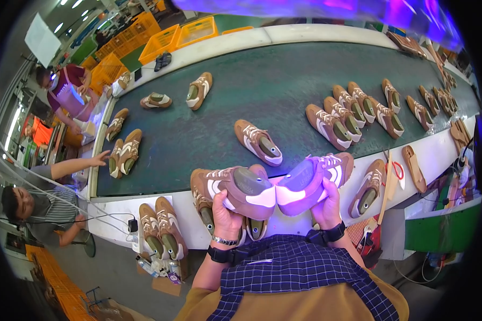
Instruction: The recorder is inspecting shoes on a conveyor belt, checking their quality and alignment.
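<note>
My left hand (227, 216) is closed round a brown sneaker (251, 202) with white side stripes, white laces and a white heel patch. In my right hand (327, 207) is a matching sneaker (301, 197), tinted purple by light. The two heels meet or nearly meet in front of my chest, with the toes pointing outward. A dark green filling shows inside the left one's opening. Beneath them, more sneakers are partly hidden, among them one by my left wrist (204, 207). On the belt just beyond lies a single brown sneaker (258, 142).
A dark green conveyor belt (214, 134) with a white border carries several sneakers, clustered at right (345, 111). A pair (163, 227) stands left of me, one sneaker (367, 188) right, near red-handled scissors (397, 170). A co-worker's hand (100, 159) reaches over the belt's left edge.
</note>
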A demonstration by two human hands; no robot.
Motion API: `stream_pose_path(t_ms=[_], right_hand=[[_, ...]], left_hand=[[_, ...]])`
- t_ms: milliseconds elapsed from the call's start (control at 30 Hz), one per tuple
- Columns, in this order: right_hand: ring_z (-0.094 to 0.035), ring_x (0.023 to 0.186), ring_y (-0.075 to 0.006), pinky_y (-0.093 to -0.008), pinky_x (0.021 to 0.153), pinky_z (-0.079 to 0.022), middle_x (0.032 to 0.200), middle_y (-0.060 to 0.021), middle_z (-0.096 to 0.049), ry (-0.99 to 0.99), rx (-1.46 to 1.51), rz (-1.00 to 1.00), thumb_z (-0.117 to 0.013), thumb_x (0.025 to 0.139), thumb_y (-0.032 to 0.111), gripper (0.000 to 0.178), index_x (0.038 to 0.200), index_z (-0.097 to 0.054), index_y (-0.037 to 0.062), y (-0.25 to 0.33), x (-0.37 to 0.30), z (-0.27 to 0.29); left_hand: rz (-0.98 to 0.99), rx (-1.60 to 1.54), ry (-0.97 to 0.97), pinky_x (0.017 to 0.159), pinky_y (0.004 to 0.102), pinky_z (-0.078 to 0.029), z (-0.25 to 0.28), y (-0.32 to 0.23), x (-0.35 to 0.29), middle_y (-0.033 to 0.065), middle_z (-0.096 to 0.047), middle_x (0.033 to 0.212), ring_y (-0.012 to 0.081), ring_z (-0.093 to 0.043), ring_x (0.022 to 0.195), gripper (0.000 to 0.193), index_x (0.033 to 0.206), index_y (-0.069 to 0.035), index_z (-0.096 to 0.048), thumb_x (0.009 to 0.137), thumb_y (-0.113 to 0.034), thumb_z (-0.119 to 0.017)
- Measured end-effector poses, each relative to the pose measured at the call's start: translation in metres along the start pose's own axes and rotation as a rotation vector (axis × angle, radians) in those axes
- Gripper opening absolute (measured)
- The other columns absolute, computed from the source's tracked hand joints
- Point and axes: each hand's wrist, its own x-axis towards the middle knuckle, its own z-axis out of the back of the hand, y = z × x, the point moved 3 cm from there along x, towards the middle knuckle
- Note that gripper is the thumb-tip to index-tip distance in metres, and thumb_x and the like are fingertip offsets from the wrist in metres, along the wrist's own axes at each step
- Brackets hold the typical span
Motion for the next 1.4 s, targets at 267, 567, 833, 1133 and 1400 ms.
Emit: stream_pose_path(t_ms=[267, 567, 833, 1133, 1400], right_hand=[[-0.055, 0.105, -0.029, -0.0412, 0.093, -0.043, 0.118, -0.0156, -0.054, -0.025, -0.008, -0.294, -0.051, 0.085, 0.027, 0.05, 0.127, -0.041, 0.0011, -0.018, -0.005, 0.04], [-0.052, 0.111, -0.0276, -0.0391, 0.095, -0.043, 0.125, -0.0155, -0.05, 0.208, -0.068, -0.509, -0.045, 0.086, 0.03, 0.054, 0.131, -0.039, 0.0015, -0.022, 0.032, 0.009], [-0.053, 0.103, -0.0306, -0.0409, 0.078, -0.05, 0.122, -0.0192, -0.045, 0.124, -0.255, -0.235, -0.065, 0.076, 0.038, 0.064, 0.126, -0.041, 0.0054, -0.059, 0.295, -0.105], [-0.058, 0.102, -0.0352, -0.0365, 0.088, -0.045, 0.106, -0.0255, -0.059, 0.2, -1.784, -0.065, -0.079, 0.052, 0.032, 0.072, 0.106, -0.054, -0.0069, -0.139, 0.244, -0.018], [-0.06, 0.09, -0.0203, -0.0304, 0.082, -0.046, 0.1, -0.0131, -0.063, 0.222, -0.998, -0.298, -0.075, 0.06, 0.013, 0.054, 0.108, -0.058, -0.0046, -0.118, 0.242, 0.007]], left_hand=[[0.035, -0.046, 0.213, 0.094, 0.0502, -0.042, 0.02, -0.066, 0.13, 0.0183, -0.051, 0.122, 0.0348, -0.05, 0.112, 0.048, 0.124, -0.002, -0.045, 0.092, -0.036, -0.038], [0.087, 0.116, -0.147, 0.091, 0.0477, -0.046, 0.088, -0.061, 0.137, 0.0297, -0.042, 0.119, 0.0381, -0.051, 0.104, 0.05, 0.122, 0.007, -0.033, 0.088, -0.025, -0.052], [0.166, 0.141, -0.032, 0.084, 0.0421, -0.05, 0.07, -0.023, 0.051, 0.0166, -0.058, 0.095, 0.0272, -0.058, 0.091, 0.029, 0.103, 0.003, -0.052, 0.089, -0.022, -0.048], [0.105, 0.133, -0.075, 0.078, 0.0365, -0.051, 0.08, -0.032, -0.005, 0.0133, -0.06, 0.091, 0.0213, -0.059, 0.083, 0.029, 0.104, 0.0, -0.052, 0.088, -0.024, -0.053], [0.149, 0.221, 0.013, 0.083, 0.0383, -0.049, 0.07, -0.02, -0.011, 0.013, -0.059, 0.096, 0.0232, -0.058, 0.089, 0.03, 0.106, 0.0, -0.053, 0.088, -0.024, -0.052]])
